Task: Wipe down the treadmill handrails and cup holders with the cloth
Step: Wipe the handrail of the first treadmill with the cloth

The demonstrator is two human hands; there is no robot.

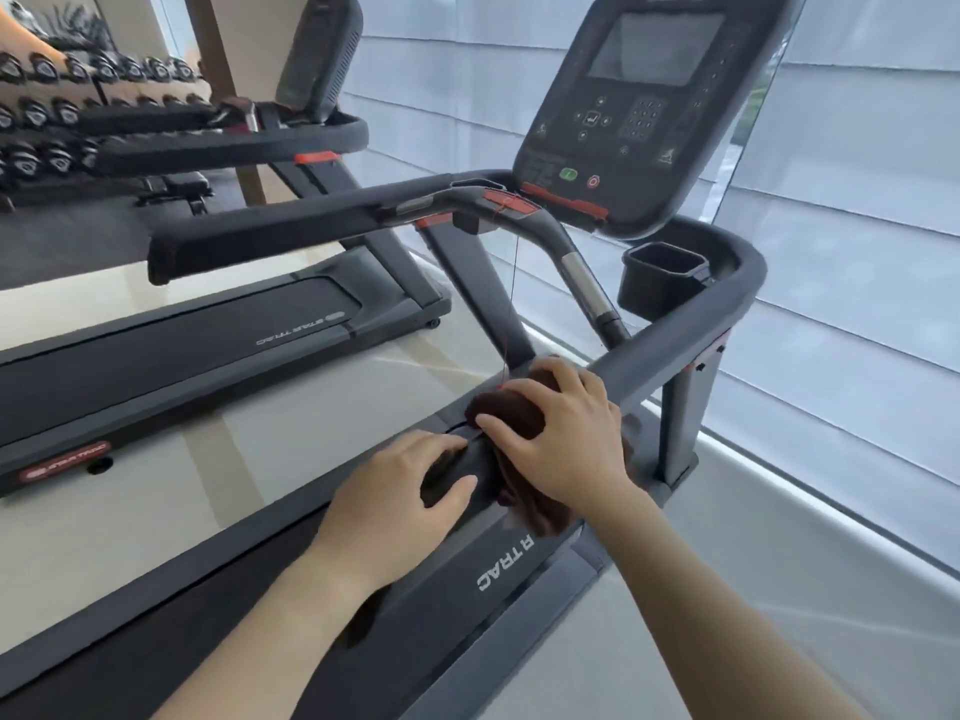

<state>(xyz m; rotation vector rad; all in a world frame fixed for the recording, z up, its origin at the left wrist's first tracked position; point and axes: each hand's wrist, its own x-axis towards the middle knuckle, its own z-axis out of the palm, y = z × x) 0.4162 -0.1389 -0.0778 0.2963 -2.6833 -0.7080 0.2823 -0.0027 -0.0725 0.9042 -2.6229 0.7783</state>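
My right hand (pixel 566 433) presses a dark brown cloth (pixel 511 413) onto the near end of the right handrail (pixel 675 335), fingers spread and curled over the bunched fabric. My left hand (pixel 395 491) lies just beside it on the same rail, fingers (pixel 441 449) wrapped loosely round the black padding, touching the cloth's edge. Ahead the rail runs bare up to its rounded corner by the window blinds (pixel 857 200). The cup holder (pixel 662 278) sits inside that corner, under the console (pixel 644 106). A thin red cord (pixel 511 283) hangs from the console's clip down to the cloth, crossing my path. The curved centre grip (pixel 582 272) stands between the rails. A second treadmill (pixel 208 324) lies left, dumbbells (pixel 62 111) behind it blurred. The cloth's lower part hangs hidden under my wrist.
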